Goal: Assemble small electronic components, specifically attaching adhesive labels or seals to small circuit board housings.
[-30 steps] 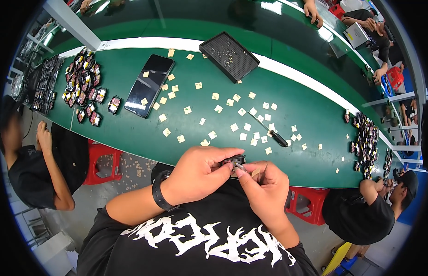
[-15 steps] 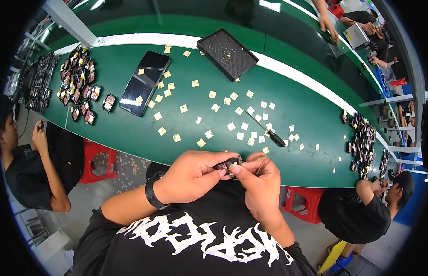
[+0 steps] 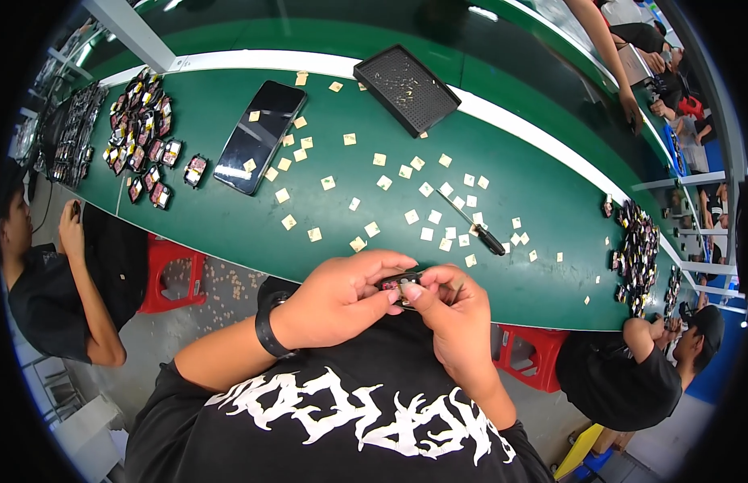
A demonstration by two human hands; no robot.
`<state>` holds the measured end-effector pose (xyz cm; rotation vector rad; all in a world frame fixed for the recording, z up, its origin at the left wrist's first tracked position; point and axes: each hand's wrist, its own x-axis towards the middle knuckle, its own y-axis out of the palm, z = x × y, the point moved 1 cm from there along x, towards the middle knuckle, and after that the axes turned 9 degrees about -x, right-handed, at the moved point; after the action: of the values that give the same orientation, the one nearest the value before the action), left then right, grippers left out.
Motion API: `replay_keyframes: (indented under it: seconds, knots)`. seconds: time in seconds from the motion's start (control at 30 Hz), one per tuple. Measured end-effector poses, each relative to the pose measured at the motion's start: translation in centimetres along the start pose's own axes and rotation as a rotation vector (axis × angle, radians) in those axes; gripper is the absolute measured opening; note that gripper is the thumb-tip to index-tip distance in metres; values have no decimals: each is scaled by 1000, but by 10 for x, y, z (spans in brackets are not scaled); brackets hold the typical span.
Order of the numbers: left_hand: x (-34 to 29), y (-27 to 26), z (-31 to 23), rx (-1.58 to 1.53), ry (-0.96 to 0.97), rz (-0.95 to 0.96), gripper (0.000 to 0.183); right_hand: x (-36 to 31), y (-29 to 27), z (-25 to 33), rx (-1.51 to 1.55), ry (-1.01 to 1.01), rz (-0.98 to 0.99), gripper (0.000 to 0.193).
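"What's the biggest thing there?"

"The long green table (image 3: 237, 225). It has a left heap (image 3: 140, 121) and a right heap (image 3: 638, 249) of little dark parts."

"And next?"

"The left hand (image 3: 342, 294) and the right hand (image 3: 458, 314), close together at the table's near edge. Past them are a black tray (image 3: 422, 113) with tiny bits in it, and a dark phone (image 3: 261, 141). A screwdriver (image 3: 488, 238) lies nearer the right hand."

"What are the fingers doing?"

"They're nearly closed. Both hands have a small black part (image 3: 390, 284) between them. The left thumb and fingers pinch one end. The right thumb is on the other end, with its finger bent close by. I can't tell if the right fingers hide something tiny too."

"So which bit of the job is this?"

"I think it's the fiddly finger work on that part. The next move calls for a steady left pinch and small, soft right thumb pushes."

"What's littlest?"

"The pale squares (image 3: 328, 183), spread about, two on the phone."
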<state>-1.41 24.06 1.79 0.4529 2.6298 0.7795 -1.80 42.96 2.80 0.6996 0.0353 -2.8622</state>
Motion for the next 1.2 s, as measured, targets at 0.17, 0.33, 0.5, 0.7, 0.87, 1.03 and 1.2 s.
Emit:
replay_keyframes:
  seconds: [0.17,0.33,0.5,0.7,0.87,1.03,1.2]
  knots:
    - [-2,8,-26,285,-152,101,29,-11,-1,11,242,66,27,17]
    - [-9,9,-24,216,-39,136,37,-19,-1,16,373,64,129,17]
    - [-11,10,-29,349,112,228,45,-28,-2,25,312,24,142,17]
    - [-11,13,-35,513,283,268,46,-33,-4,23,295,-142,155,19]
    - [-11,13,-31,584,382,262,48,-32,-7,18,125,-228,144,18]
    - [-12,12,-40,679,369,283,46,-33,-1,11,63,-296,100,18]
    - [-12,-9,-31,660,156,39,29,-3,-22,11,-47,-173,322,21]
